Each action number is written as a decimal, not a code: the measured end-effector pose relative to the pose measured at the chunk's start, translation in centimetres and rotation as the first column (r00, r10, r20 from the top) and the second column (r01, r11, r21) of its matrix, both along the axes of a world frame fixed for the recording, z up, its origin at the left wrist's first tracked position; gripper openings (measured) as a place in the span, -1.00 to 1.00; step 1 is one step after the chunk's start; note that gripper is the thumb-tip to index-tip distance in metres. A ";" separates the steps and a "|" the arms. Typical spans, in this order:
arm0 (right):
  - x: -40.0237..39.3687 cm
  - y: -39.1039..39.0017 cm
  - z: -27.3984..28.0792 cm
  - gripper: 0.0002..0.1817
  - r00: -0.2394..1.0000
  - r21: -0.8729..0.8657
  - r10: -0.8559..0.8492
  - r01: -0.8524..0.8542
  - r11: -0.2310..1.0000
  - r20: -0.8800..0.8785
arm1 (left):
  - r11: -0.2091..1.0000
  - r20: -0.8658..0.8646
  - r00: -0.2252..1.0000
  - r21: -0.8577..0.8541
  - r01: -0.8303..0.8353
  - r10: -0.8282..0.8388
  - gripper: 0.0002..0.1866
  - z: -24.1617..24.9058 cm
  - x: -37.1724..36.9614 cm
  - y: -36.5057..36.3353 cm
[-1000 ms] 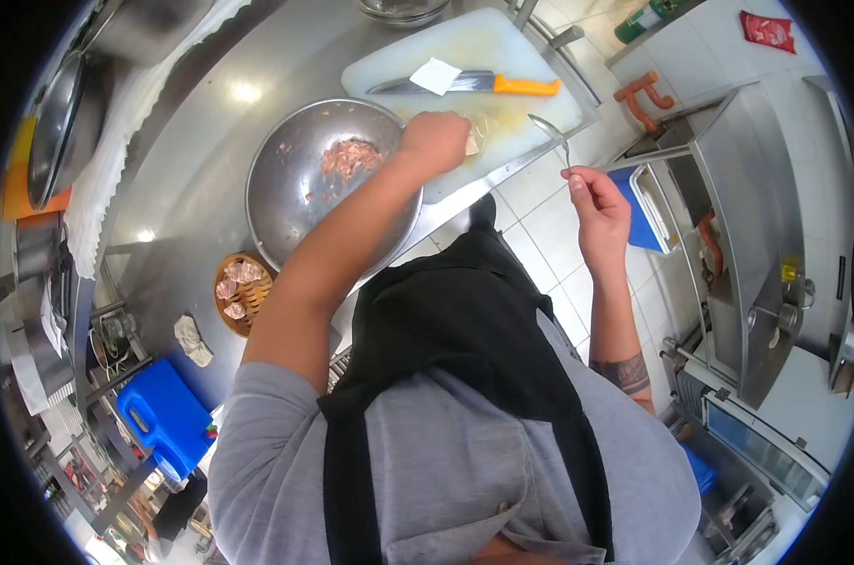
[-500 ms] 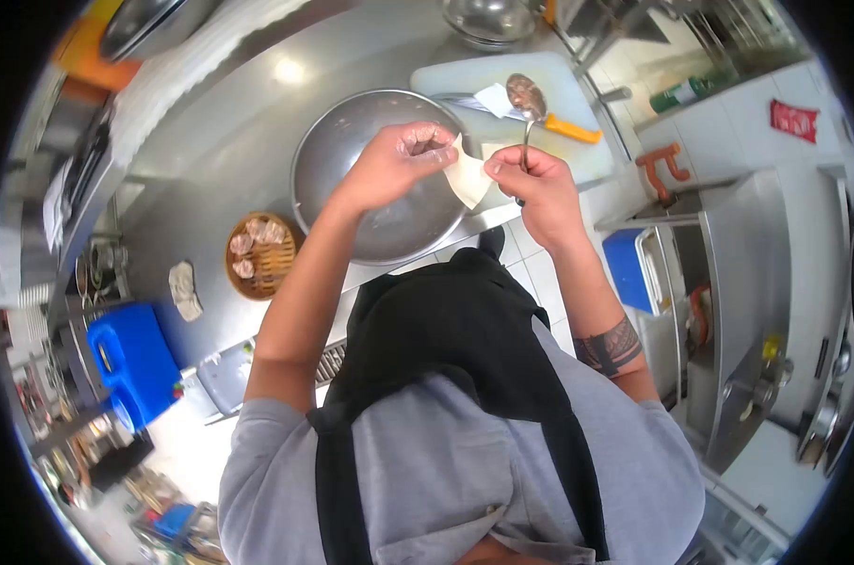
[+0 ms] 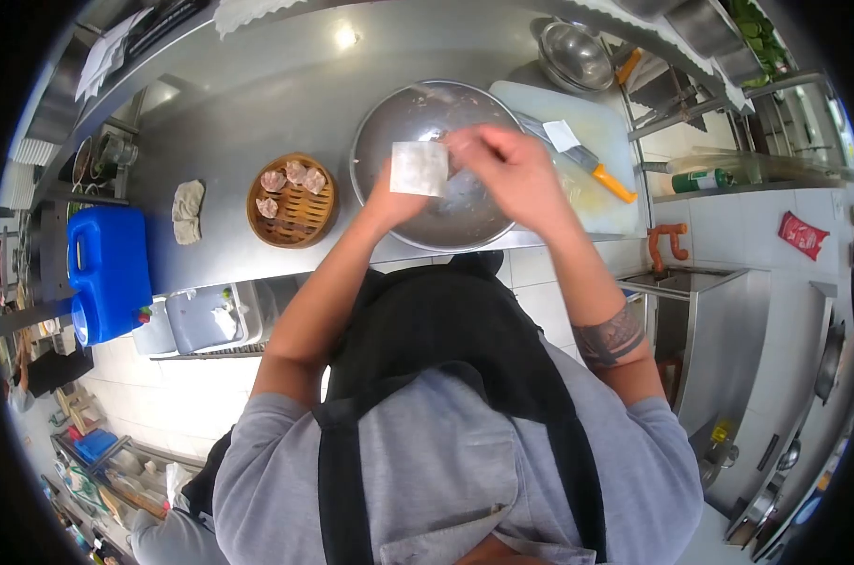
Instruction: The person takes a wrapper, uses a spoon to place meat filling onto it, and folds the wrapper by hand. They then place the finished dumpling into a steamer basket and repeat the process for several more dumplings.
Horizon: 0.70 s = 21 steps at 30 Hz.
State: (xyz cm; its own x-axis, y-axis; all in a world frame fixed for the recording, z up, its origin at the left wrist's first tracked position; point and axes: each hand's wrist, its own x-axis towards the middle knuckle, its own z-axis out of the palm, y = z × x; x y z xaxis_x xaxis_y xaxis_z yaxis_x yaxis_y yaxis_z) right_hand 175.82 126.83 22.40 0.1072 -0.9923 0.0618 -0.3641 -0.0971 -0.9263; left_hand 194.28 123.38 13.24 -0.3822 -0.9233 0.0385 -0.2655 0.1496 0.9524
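On my left hand (image 3: 389, 205) lies a square white wrapper (image 3: 419, 169), spread flat over the fingers and hiding most of them. My right hand (image 3: 514, 174) is closed, partly blurred, beside the wrapper and over the large metal bowl (image 3: 483, 226). The spoon it holds is mostly hidden behind the fingers. Left of the bowl, a round bamboo steamer (image 3: 328, 221) holds several filled dumplings (image 3: 296, 172) in its upper part.
Right of the bowl, a white cutting board (image 3: 601, 122) carries an orange-handled knife (image 3: 601, 176) and a white piece (image 3: 561, 136). Metal bowls (image 3: 578, 58) stand behind. A folded cloth (image 3: 188, 212) and blue container (image 3: 112, 268) are at left. Another person's grey sleeve (image 3: 175, 539) shows lower left.
The wrapper, earlier stretched between both hands, now lies on my left hand alone. My right hand has let go of it and moved over the bowl. The camera view has turned.
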 end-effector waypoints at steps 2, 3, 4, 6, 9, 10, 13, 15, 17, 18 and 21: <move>-1.6 0.3 1.4 -0.72 0.988 0.016 -0.070 0.072 0.997 -0.135 | 0.995 0.054 0.998 -0.093 -0.041 0.046 -0.67 0.0 0.9 0.3; -2.7 0.5 2.0 -0.70 0.954 0.016 -0.142 0.152 0.988 -0.266 | 0.993 0.048 0.994 -0.082 -0.089 0.094 -0.66 -0.2 1.8 0.4; -4.2 0.6 1.5 -0.70 0.952 0.017 -0.143 0.153 0.988 -0.269 | 0.988 0.044 0.989 -0.073 -0.137 0.140 -0.64 -0.4 2.6 0.5; -6.8 0.4 -1.4 -0.62 0.666 0.010 -0.025 0.049 0.999 -0.745 | 0.985 0.102 0.981 -0.082 -0.154 0.162 -0.64 -0.9 3.6 0.8; -7.7 -0.1 -5.9 -0.60 0.413 -0.002 0.014 -0.039 0.999 -0.911 | 0.971 0.164 0.959 -0.103 -0.215 0.230 -0.62 -2.6 4.5 1.6; -7.7 -0.5 -6.8 -0.60 0.412 -0.001 0.013 -0.035 0.999 -0.911 | 0.972 0.163 0.961 -0.103 -0.210 0.225 -0.62 -3.3 4.5 1.7; -7.6 -2.4 -9.3 -0.68 0.271 -0.040 -0.005 -0.126 0.991 -0.963 | 0.969 0.190 0.955 -0.134 -0.206 0.230 -0.65 -4.3 4.5 1.6; -7.5 -3.1 -10.3 -0.74 0.288 -0.076 -0.020 -0.185 0.980 -0.957 | 0.915 0.307 0.909 -0.372 -0.158 0.282 -0.75 -4.6 4.3 1.7; -7.4 -3.0 -10.3 -0.76 0.242 0.044 0.085 -0.168 0.985 -0.966 | 0.858 0.264 0.914 -0.492 -0.148 0.309 -0.82 -5.5 4.1 1.6; -7.1 -2.9 -10.0 -0.77 0.203 0.158 0.185 -0.142 0.977 -0.962 | 0.782 0.222 0.918 -0.608 -0.134 0.329 -0.89 -5.9 4.1 1.5; -6.0 -1.2 -7.9 -0.78 0.147 0.263 0.284 -0.148 0.954 -0.948 | 0.697 0.089 0.928 -0.687 -0.206 0.361 -0.97 -6.4 4.0 1.1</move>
State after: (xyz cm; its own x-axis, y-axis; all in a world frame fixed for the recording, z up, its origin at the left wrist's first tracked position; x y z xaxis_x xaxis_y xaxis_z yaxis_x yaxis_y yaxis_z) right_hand 169.81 125.61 14.53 0.2230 -0.9095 -0.3508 -0.9452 -0.2898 0.1504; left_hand 198.24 124.46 6.82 -0.1767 -0.7580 0.6279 -0.5724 0.5981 0.5609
